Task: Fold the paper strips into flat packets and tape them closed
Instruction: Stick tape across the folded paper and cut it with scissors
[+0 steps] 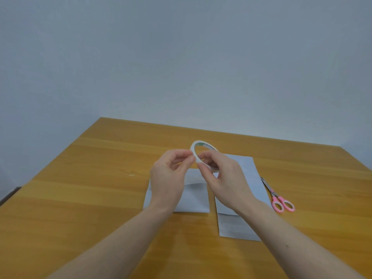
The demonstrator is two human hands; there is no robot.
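Plain indoor room, home or office — cannot tell which, bare pale wall (pixel 181 57), wooden table (pixel 80 198), pink-handled scissors (pixel 279 200) — a simple craft desk

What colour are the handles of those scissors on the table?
Pink, seen in the head view: the scissors lie on the table, right of the paper.

We see a wooden table (pixel 80 198), its top a warm yellow-brown with grain running in long bands across it; its far edge and left corner meet a plain pale grey wall (pixel 181 57) that fills the upper half of our view; on the right side of the table lie scissors (pixel 278 196) with pink handles, the handles toward us and the closed grey blades pointing away; a tiny pale speck (pixel 131 175) sits on the wood at the left; a dark edge (pixel 8 195) shows beyond the table at far left, too little for us to identify.
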